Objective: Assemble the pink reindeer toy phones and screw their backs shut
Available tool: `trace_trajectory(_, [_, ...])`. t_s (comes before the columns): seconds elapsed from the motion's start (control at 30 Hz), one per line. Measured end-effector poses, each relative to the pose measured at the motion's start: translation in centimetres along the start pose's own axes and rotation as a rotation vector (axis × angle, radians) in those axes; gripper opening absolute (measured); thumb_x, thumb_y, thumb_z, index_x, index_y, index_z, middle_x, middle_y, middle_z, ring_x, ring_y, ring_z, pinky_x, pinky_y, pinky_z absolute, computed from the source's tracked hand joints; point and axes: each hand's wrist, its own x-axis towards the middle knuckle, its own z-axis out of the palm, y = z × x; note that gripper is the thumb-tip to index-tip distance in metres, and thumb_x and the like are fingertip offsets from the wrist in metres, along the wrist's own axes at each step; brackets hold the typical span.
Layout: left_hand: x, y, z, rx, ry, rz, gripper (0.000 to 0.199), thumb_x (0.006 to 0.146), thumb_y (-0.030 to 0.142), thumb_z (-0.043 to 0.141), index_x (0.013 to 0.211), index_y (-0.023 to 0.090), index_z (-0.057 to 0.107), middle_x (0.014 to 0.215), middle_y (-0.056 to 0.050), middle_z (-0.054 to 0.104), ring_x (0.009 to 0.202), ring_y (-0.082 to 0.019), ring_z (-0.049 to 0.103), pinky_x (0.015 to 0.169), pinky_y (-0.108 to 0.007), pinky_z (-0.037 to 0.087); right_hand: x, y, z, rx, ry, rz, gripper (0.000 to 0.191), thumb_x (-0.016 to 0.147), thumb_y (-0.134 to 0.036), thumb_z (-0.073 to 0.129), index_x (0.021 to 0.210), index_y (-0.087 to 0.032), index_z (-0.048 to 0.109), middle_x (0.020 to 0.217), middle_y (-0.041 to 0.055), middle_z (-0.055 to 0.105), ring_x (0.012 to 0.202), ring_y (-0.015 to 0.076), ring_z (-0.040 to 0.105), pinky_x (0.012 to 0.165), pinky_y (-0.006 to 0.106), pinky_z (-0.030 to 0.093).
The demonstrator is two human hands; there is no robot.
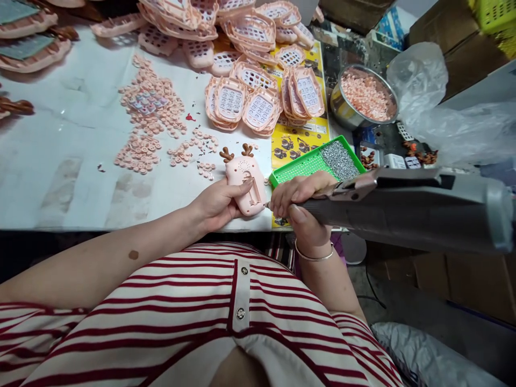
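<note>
A pink plastic case with brown antlers lies back side up near the table's front edge, its recessed compartment showing. My left hand grips it from the left, thumb across the back. In my right hand is a large grey power screwdriver, held near its front end with the body stretching out to the right. Its tip touches or nearly touches the case's lower right corner. Just beyond my right hand, a green tray holds a heap of small silver screws.
Small pink parts are heaped at the left centre. Stacks of pink shells stand behind the case. A metal bowl of pink pieces, plastic bags and cardboard boxes are on the right.
</note>
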Motion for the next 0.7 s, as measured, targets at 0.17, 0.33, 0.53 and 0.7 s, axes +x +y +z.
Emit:
trace_trajectory(0.17, [-0.1, 0.1, 0.2, 0.028, 0.043, -0.006, 0.033, 0.084, 0.009, 0.071, 0.117, 0.015, 0.069, 0.112, -0.012, 0.075, 0.095, -0.025, 0.073, 0.084, -0.045, 0.063, 1.0, -2.6, 0.4, 0.138, -0.052, -0.125, 0.025, 0.081, -0.026, 0.071, 0.105, -0.03, 0.064, 0.057, -0.0092, 0.052, 0.039, 0.0117, 0.051, 0.036, 0.026, 0.045])
trace_trajectory(0.33, [0.0, 0.1, 0.3, -0.004, 0.076, -0.017, 0.034, 0.083, 0.008, 0.073, 0.116, 0.016, 0.068, 0.113, -0.012, 0.075, 0.1, -0.025, 0.073, 0.09, -0.048, 0.063, 2.3, -2.3, -2.4, -0.103, 0.179, -0.184, 0.026, 0.083, -0.046, 0.073, 0.103, -0.037, 0.061, 0.051, -0.0096, 0.044, 0.037, 0.0125, 0.047, 0.037, 0.027, 0.044])
trace_trajectory(0.53, [-0.2, 0.2, 0.2, 0.0, 0.09, -0.029, 0.035, 0.082, 0.007, 0.074, 0.115, 0.017, 0.069, 0.115, -0.012, 0.075, 0.106, -0.027, 0.073, 0.092, -0.048, 0.063, 2.1, 1.8, -5.0, -0.253, 0.318, -0.176, 0.03, 0.085, -0.052, 0.068, 0.11, -0.038, 0.059, 0.058, -0.0076, 0.045, 0.039, 0.0132, 0.047, 0.036, 0.029, 0.039])
trace_trajectory(0.7, [-0.2, 0.2, 0.3, 0.006, 0.086, -0.048, 0.037, 0.081, 0.008, 0.076, 0.116, 0.016, 0.069, 0.115, -0.013, 0.076, 0.107, -0.027, 0.073, 0.094, -0.047, 0.062, 2.1, 2.5, -5.0, -0.211, 0.285, -0.135, 0.031, 0.085, -0.048, 0.07, 0.109, -0.036, 0.054, 0.055, -0.0089, 0.045, 0.037, 0.0129, 0.044, 0.037, 0.03, 0.037])
